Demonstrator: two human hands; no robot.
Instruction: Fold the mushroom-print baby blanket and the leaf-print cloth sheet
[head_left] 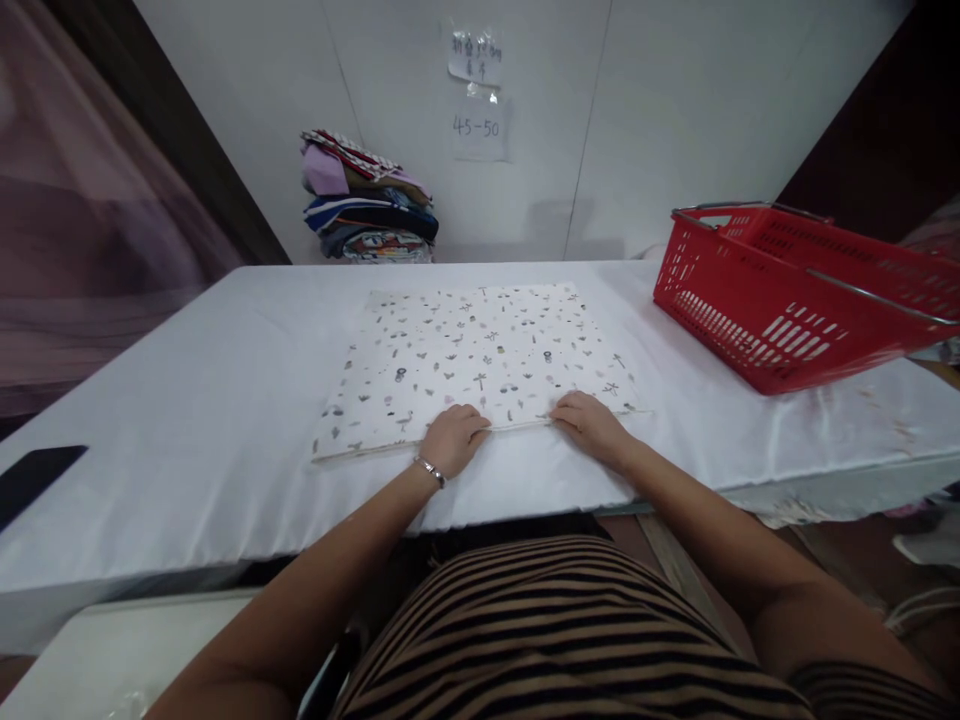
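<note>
A white cloth (480, 350) printed with small dark motifs lies folded flat in a rough square on the white-covered table (187, 420). My left hand (452, 437) and my right hand (589, 423) rest side by side on the cloth's near edge, fingers curled over the fold and pinching it. A bracelet sits on my left wrist.
A red plastic basket (780, 300) with metal handles stands at the table's right end. A stack of folded clothes (367, 200) leans against the back wall. A dark flat object (34, 475) lies at the left edge. Paper notes hang on the wall.
</note>
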